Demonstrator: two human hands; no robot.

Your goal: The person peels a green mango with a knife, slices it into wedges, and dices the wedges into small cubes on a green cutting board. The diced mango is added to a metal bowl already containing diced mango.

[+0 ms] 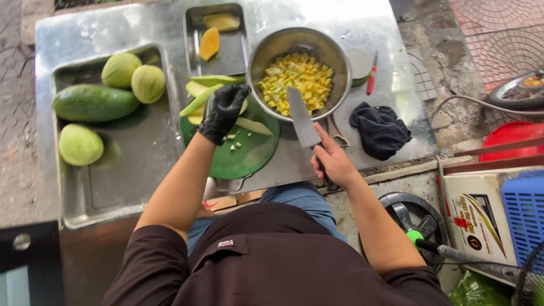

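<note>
My gloved left hand covers part of the slices. My right hand's fingers hide the cleaver's handle. The fan sits half behind my arm. The blue crate runs off the right edge.

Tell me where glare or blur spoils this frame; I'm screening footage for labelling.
Head view: daylight blows out the steel table at its far edge; the left hand, the right hand and its cleaver look sharp; soft shadows lie beside the melons; edges bow slightly.
</note>
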